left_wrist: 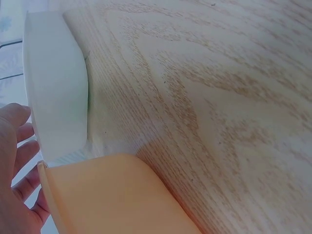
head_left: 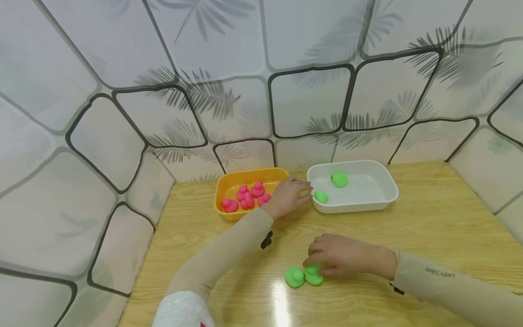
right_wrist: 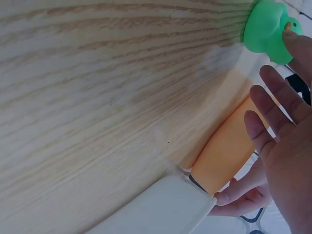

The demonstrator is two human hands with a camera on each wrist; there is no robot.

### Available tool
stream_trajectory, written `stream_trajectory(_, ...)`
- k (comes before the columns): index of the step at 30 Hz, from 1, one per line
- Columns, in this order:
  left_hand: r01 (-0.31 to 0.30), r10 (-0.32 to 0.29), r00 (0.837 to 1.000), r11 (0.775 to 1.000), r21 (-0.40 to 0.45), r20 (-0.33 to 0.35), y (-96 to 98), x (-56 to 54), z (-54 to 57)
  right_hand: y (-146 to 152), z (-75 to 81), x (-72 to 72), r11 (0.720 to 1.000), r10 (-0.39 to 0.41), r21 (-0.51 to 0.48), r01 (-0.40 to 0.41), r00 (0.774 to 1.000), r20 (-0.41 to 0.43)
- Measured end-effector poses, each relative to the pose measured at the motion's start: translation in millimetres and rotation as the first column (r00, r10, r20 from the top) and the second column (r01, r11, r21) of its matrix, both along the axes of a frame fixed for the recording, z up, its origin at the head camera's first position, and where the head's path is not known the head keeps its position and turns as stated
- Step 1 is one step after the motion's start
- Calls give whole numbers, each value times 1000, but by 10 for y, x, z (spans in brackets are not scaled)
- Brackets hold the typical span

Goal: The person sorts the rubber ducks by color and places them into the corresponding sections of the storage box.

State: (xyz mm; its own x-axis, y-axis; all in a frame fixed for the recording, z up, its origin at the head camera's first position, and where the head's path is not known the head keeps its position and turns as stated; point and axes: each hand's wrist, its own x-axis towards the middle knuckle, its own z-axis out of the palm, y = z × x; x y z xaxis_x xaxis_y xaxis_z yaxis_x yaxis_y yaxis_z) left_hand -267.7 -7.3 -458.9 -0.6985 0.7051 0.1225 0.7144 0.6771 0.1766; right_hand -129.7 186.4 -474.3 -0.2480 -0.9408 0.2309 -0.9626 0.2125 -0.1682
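Observation:
My left hand is above the right end of an orange basket, its fingers stretched toward the left rim of a white basket. In the left wrist view the fingers spread beside both rims, holding nothing. Several pink rubber ducks sit in the orange basket, partly hidden by that hand. The white basket contains two green ducks. On the table, my right hand has its index finger and thumb around a green rubber duck. Another green duck sits just left of it.
The two baskets stand side by side near the back of a wooden table. Behind them rises a patterned wall covering, which also runs along both sides. Light reflects off the tabletop near its front.

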Motion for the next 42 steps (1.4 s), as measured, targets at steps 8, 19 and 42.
stream_trajectory(8,-2,2,1000,1000,1,-11,3,13,16,21,-1,21,1000,-9,7,9,1000,-2)
stream_trajectory(19,-6,6,1000,1000,-1,3,0,54,44,106,-15,58,999,-37,3,36,999,20)
stream_trajectory(42,1,-1,1000,1000,15,10,-1,52,49,276,-15,24,996,-87,-35,87,996,-12)
